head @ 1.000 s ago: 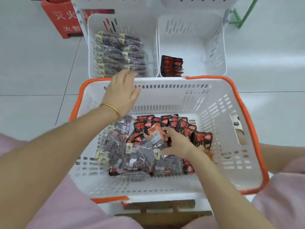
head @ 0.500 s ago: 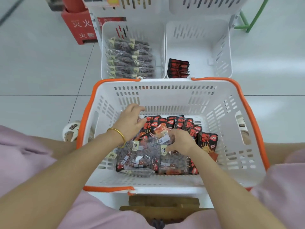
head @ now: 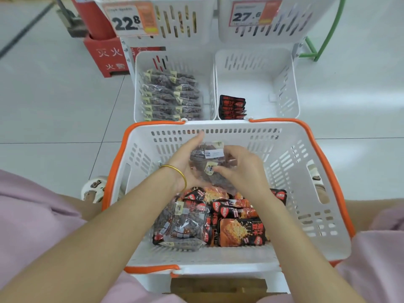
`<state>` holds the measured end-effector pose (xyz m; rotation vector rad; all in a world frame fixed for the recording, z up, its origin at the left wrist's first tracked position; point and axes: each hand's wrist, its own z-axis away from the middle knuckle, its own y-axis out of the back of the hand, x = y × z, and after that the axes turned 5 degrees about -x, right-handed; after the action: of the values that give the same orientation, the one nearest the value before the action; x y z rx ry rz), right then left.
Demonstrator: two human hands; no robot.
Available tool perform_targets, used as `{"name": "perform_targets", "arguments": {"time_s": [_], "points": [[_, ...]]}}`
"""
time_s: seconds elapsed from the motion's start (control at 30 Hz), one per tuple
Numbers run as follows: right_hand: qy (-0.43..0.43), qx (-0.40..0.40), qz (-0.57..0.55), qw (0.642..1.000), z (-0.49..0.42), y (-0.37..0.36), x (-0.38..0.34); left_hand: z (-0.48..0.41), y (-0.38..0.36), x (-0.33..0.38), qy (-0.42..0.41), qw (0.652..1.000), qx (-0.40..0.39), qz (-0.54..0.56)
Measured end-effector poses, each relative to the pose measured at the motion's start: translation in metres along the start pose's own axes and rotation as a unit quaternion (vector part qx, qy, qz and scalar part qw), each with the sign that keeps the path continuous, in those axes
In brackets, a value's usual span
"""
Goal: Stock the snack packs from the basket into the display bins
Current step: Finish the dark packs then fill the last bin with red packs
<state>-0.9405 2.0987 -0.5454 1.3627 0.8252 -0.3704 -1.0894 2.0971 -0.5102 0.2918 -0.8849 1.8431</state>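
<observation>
Clear pack point(head: 204, 159): raised over the basket point(head: 290, 171), 12 o'clock of the heap point(head: 231, 215); long axis roughly 12-to-6, white label toward 12.
Left hand point(head: 183, 165): cups its 9 o'clock side.
Right hand point(head: 244, 171): pinches its 3 o'clock side.
Change: half a second ago both hands were down in the heap.

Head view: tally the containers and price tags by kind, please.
White display bins: 4
Orange-rimmed basket: 1
Price tags: 2
Total: 7
</observation>
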Motion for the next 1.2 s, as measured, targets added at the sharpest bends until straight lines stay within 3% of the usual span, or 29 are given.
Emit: {"name": "perform_targets", "arguments": {"time_s": [0.13,0.3,0.4,0.67,0.87,1.07,1.2], "points": [[0.038,0.043,-0.032,0.998,0.006,-0.004,-0.009,0.0,0.003,0.006,-0.088,0.995,-0.037,0.003],[-0.061,0.178,-0.026,0.982,0.007,-0.003,-0.01,-0.003,0.001,0.01,-0.161,0.982,-0.096,0.034],[-0.062,0.224,-0.022,0.972,0.005,0.001,-0.007,-0.005,0.0,0.014,-0.179,0.972,-0.121,0.089],[-0.015,0.108,-0.135,0.985,-0.001,0.007,-0.003,-0.014,0.014,0.024,-0.175,0.965,-0.179,0.074],[-0.066,0.104,-0.16,0.979,-0.003,0.03,0.013,-0.014,0.026,0.039,-0.187,0.969,-0.096,0.128],[-0.032,0.034,-0.266,0.963,-0.005,0.065,0.004,-0.01,0.032,0.041,-0.161,0.982,0.02,-0.097],[-0.015,-0.001,-0.276,0.961,-0.01,0.064,-0.005,-0.009,0.026,0.036,-0.124,0.961,-0.005,-0.247]]}}
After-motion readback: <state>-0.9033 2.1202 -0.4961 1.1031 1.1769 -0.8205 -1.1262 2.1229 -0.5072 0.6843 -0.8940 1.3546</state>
